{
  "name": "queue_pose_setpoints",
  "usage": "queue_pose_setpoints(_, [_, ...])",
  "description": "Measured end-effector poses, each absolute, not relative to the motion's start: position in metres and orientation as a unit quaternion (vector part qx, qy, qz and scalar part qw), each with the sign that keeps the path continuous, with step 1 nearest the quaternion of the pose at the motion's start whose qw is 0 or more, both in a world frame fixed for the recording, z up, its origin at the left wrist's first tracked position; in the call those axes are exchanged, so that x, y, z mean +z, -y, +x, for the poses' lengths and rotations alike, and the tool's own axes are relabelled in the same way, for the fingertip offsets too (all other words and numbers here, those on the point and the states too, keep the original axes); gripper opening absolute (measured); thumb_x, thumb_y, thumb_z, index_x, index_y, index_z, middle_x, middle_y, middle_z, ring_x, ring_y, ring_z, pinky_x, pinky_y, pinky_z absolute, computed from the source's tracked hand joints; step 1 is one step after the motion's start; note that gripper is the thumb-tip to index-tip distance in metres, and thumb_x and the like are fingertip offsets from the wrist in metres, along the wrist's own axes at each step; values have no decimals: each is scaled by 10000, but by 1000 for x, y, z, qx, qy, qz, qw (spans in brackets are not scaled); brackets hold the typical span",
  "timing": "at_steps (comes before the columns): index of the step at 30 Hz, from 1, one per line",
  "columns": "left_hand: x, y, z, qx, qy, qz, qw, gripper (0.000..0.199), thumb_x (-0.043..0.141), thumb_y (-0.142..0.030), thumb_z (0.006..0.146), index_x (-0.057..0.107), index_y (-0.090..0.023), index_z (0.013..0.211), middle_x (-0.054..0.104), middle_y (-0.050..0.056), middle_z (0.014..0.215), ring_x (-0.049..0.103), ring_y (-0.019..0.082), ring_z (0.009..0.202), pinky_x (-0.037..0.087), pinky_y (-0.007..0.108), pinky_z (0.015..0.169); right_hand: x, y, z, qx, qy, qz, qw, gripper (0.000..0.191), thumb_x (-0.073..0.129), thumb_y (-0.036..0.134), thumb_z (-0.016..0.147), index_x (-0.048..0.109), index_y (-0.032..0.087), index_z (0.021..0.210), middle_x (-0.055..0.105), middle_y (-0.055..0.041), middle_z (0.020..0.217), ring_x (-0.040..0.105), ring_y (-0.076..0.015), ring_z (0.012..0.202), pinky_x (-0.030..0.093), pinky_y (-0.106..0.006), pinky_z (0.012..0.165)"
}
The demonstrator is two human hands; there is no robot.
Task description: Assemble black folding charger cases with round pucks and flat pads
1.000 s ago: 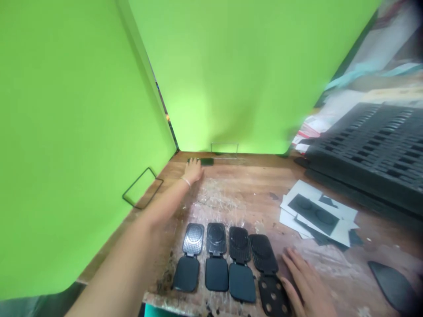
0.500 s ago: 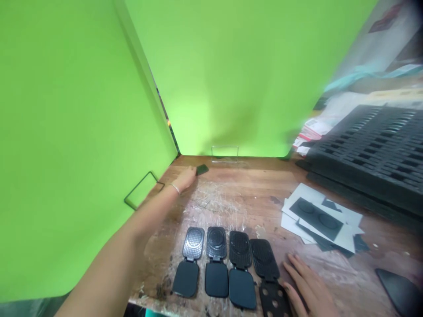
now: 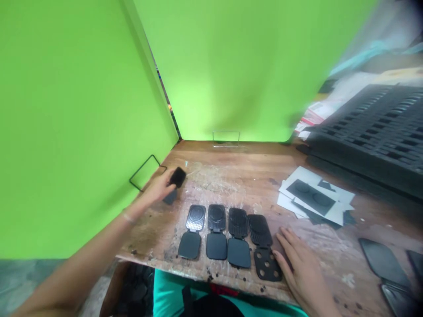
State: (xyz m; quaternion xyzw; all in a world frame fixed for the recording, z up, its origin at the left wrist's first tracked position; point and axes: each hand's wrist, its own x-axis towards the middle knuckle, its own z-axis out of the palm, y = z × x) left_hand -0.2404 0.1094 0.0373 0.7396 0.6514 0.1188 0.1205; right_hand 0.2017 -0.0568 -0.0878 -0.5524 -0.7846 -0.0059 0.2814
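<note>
My left hand (image 3: 161, 187) grips a black folding plate (image 3: 178, 177) over the left side of the wooden table; a second dark flap shows under my fingers, and I cannot tell whether it belongs to the same piece. Several black hinged plates lie unfolded in a row by the near edge. The leftmost plate (image 3: 189, 245) has a ridged upper half with a round ring and a smooth lower half. At the row's right end, the plate's lower half (image 3: 264, 269) has round holes. Beside it rests my right hand (image 3: 302, 264), fingers spread, thumb at its edge.
White and dark sheets (image 3: 315, 198) lie in a loose pile on the right. Behind them stands a large black slotted rack (image 3: 373, 127). More dark plates (image 3: 383, 262) lie at the right edge. Green panels (image 3: 231, 79) with wire stands (image 3: 226, 139) border the table. Below the edge, a box holds dark pieces (image 3: 137, 286).
My left hand has come from the far corner toward me and leftward, carrying the black plate. The view has tilted down. My right hand stays beside the holed plate.
</note>
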Motion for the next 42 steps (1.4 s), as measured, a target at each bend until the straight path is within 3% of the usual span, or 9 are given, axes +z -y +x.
queue_pose_setpoints(6, [3, -4, -243, 230, -665, 661, 261, 570, 485, -368, 889, 388, -157, 1410, 711, 79, 975, 687, 215, 798, 566, 347, 711, -85, 58, 201, 2, 784, -558, 274, 453, 391, 407, 1001, 511, 136, 1343, 519, -180, 1417, 447, -338, 1350, 375, -575, 1099])
queue_pose_setpoints(9, [-6, 28, -233, 223, -693, 643, 236, 519, 502, -350, 881, 443, -189, 1371, 685, 53, 913, 669, 215, 758, 564, 356, 713, -84, 58, 202, 3, 788, -552, 274, 455, 388, 415, 1001, 522, 130, 1329, 524, -190, 1406, 452, -346, 1343, 385, -574, 1089])
queue_pose_setpoints(15, [-3, 47, -224, 138, -705, 695, 25, 439, 510, -365, 920, 521, -206, 1329, 551, 152, 1236, 557, 324, 1136, 482, 506, 983, -86, 56, 208, 4, 795, -540, 275, 440, 394, 405, 996, 545, 131, 1306, 538, -201, 1385, 480, -360, 1314, 407, -578, 1064])
queue_pose_setpoints(19, [-8, 42, -220, 152, -675, 721, 50, 435, 446, -395, 970, 496, -177, 1343, 524, 165, 1354, 518, 310, 1251, 438, 503, 1065, -87, 55, 211, 8, 798, -539, 269, 466, 399, 412, 992, 537, 113, 1322, 540, -210, 1382, 484, -367, 1310, 416, -576, 1054])
queue_pose_setpoints(23, [-15, 36, -210, 161, -616, 766, 88, 453, 323, -375, 1022, 461, -161, 1397, 368, 144, 1542, 268, 277, 1463, 301, 488, 1179, -77, 53, 204, 22, 795, -548, 258, 457, 377, 376, 1005, 504, 131, 1369, 542, -178, 1398, 456, -339, 1344, 395, -566, 1079])
queue_pose_setpoints(25, [-18, 34, -207, 149, -599, 780, 104, 468, 319, -388, 1024, 448, -170, 1418, 351, 135, 1558, 225, 273, 1479, 281, 495, 1187, -69, 50, 196, 29, 802, -542, 249, 450, 372, 346, 1011, 488, 138, 1393, 515, -163, 1432, 427, -319, 1371, 388, -546, 1094])
queue_pose_setpoints(30, [-26, 32, -208, 136, -585, 792, 110, 477, 355, -423, 1012, 449, -204, 1425, 358, 118, 1558, 277, 289, 1460, 305, 519, 1171, -56, 40, 175, 37, 830, -523, 193, 478, 383, 326, 1013, 433, 188, 1468, 424, -106, 1519, 306, -284, 1447, 292, -540, 1157])
queue_pose_setpoints(37, [-19, 28, -200, 140, -572, 806, 54, 488, 370, -428, 1004, 489, -164, 1397, 392, 159, 1529, 321, 328, 1436, 357, 556, 1132, -60, 33, 166, 14, 819, -546, 174, 472, 384, 339, 1007, 509, 135, 1414, 446, -113, 1500, 321, -307, 1436, 299, -564, 1138])
queue_pose_setpoints(42, [-12, 20, -147, 158, -507, 847, 29, 431, 398, -364, 1007, 523, -169, 1370, 456, 150, 1489, 347, 319, 1425, 353, 564, 1134, -55, 33, 160, 38, 807, -559, 187, 478, 411, 309, 994, 491, 131, 1430, 420, -122, 1515, 311, -305, 1443, 295, -559, 1148])
